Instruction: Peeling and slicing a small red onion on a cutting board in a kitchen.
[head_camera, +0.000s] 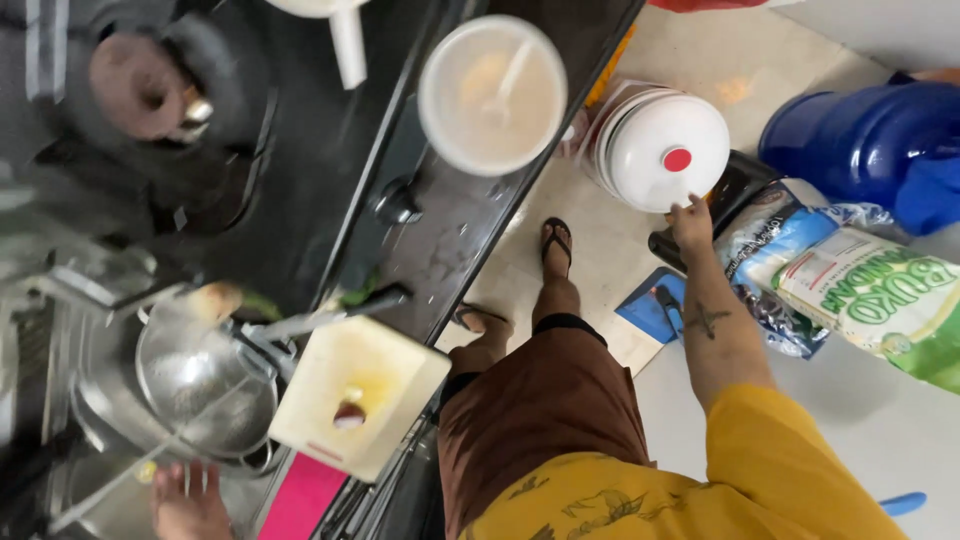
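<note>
My right hand (691, 222) reaches down to the floor and touches the near rim of a white round lid (660, 140) with a red knob, which sits on a white bucket. I cannot tell whether the fingers grip the rim. My left hand (188, 503) lies with its fingers spread at the edge of the steel sink (60, 420), just below a metal strainer bowl (205, 385). Nothing shows in that hand. A white cutting board (385, 375) with a small piece of food on it lies to its right.
On the black counter (450, 230) stand a lidded plastic container (492, 92) holding a spoon and a gas stove (150, 110). A knife (320, 318) lies by the board. On the floor are a blue water jug (860, 140), printed plastic sacks (860, 290), a dark pot and my sandalled feet (556, 245).
</note>
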